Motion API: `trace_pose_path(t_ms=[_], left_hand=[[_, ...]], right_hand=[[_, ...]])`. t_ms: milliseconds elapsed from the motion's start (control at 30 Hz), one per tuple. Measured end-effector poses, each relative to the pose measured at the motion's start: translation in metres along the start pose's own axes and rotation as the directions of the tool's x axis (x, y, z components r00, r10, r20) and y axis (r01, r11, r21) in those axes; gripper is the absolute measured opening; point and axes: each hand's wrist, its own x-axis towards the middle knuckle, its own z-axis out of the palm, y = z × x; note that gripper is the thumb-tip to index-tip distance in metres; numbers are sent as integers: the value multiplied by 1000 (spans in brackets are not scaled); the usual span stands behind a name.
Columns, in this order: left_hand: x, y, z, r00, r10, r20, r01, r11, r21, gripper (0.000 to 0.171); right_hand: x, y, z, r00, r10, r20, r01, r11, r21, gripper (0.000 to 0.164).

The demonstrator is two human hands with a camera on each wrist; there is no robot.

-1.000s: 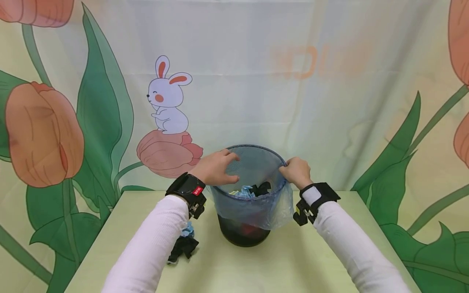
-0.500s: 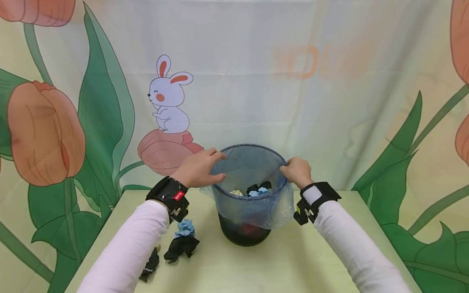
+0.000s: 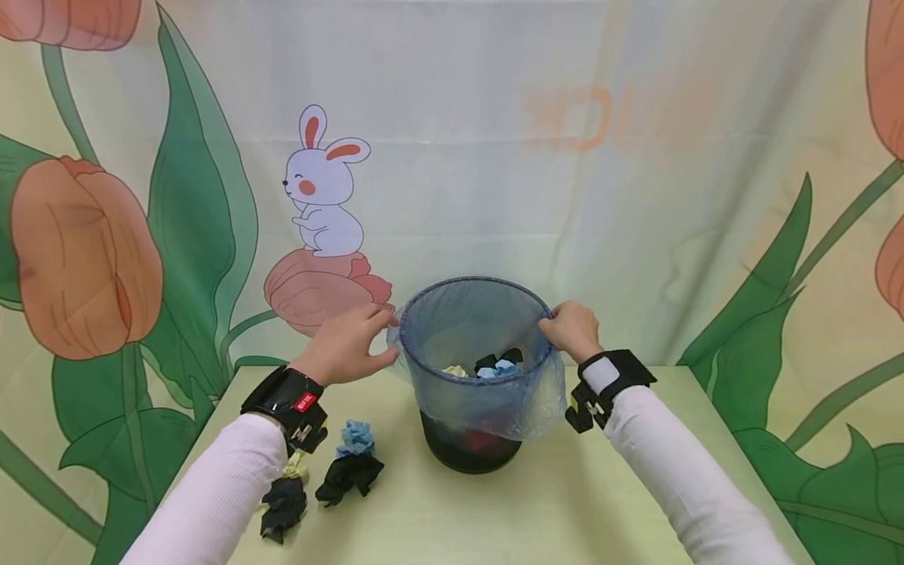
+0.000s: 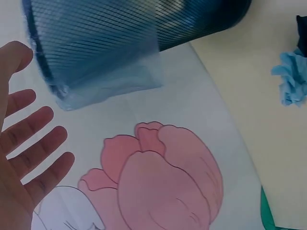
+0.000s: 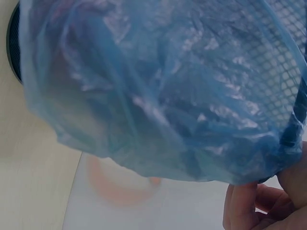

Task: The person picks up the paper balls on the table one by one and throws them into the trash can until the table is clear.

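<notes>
A black mesh wastebasket [image 3: 472, 455] stands on the table, lined with a translucent blue garbage bag [image 3: 452, 400] folded over its rim. Inside lie crumpled pieces in blue [image 3: 503, 367], black and pale yellow. My right hand [image 3: 574, 329] pinches the bag and rim on the right side; in the right wrist view its fingers [image 5: 242, 203] are curled at the bag's edge. At the left side of the rim my left hand [image 3: 346, 345] is held with fingers spread and nothing in it. The left wrist view shows its fingers [image 4: 41, 139] extended just beside the bag-covered rim.
Left of the wastebasket, crumpled pieces lie on the table [image 3: 579, 518]: a blue one [image 3: 356, 438], a black one [image 3: 349, 477], another black one [image 3: 284, 506] and a pale yellow one [image 3: 297, 466]. A printed curtain [image 3: 480, 157] hangs right behind the table.
My left hand has moved left from over the basket's opening to outside its rim. A blue crumpled piece inside has shifted right. My right hand has stayed at the rim.
</notes>
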Motion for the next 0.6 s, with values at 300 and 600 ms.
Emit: trace_pose_path(t_ms=[300, 600], left_hand=[[-29, -7, 26, 997, -78, 14, 78, 997, -17, 35], [-61, -8, 58, 992, -124, 28, 125, 991, -39, 32]], right_hand=[[0, 0, -1, 1000, -4, 0, 4, 1000, 6, 38], [1, -2, -2, 1000, 19, 13, -19, 1000, 7, 37]])
